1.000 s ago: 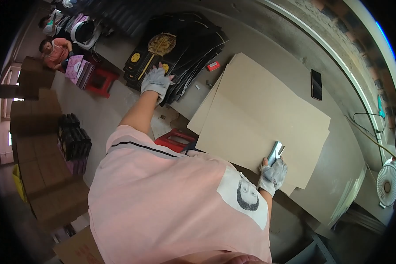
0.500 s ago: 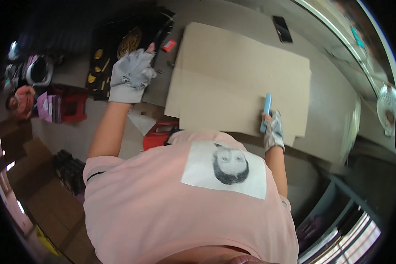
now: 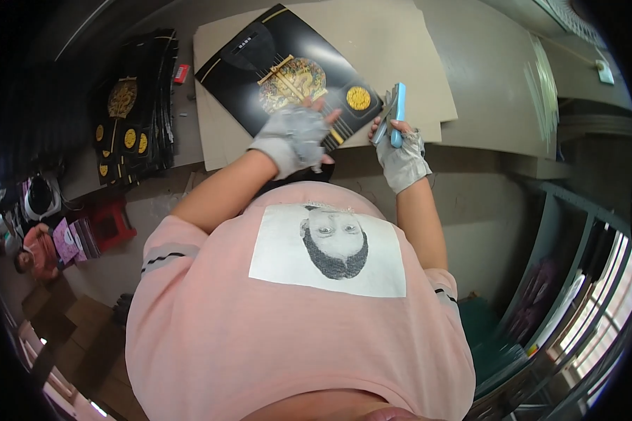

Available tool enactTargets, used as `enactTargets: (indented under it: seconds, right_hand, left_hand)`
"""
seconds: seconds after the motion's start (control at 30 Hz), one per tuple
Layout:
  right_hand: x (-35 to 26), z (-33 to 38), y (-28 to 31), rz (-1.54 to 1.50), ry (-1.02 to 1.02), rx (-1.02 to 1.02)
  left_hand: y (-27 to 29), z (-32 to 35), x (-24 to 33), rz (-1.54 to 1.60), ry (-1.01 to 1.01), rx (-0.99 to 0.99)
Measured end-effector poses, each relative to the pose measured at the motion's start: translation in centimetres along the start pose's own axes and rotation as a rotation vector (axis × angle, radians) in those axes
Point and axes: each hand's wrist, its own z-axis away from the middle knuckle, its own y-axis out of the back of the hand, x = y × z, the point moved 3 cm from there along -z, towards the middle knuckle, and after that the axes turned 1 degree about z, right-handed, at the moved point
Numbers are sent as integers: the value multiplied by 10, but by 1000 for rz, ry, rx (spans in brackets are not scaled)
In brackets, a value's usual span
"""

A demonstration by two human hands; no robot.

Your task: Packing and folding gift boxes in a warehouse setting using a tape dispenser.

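Gripping a light-blue hand stapler [image 3: 400, 104], the gloved right hand [image 3: 404, 156] is just beside the right corner of a glossy black printed sheet [image 3: 291, 76]; whether that corner lies between the stapler's arms, I cannot tell. The sheet rests askew on beige cardboard sheets [image 3: 393, 38], right of a stack of black printed sheets [image 3: 123, 105]. The gloved left hand [image 3: 289, 140] has its fingers parted over the near edge; whether they pinch it is unclear. The sheet is probably light, fairly stiff, slick and easily creased, best held at its edges, clear of the gold print. The stapler should be rigid, held around its handles.
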Motion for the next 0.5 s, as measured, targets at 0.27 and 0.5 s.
enactTargets:
  seconds: [0.27,0.5]
  right_hand:
    - [-6,43,39,151,-26,12]
    - [9,47,67,496,-2,-8]
  left_hand:
    - [-23,12,23,5,136,40]
    - [-39,-53,50,-85,277,-82]
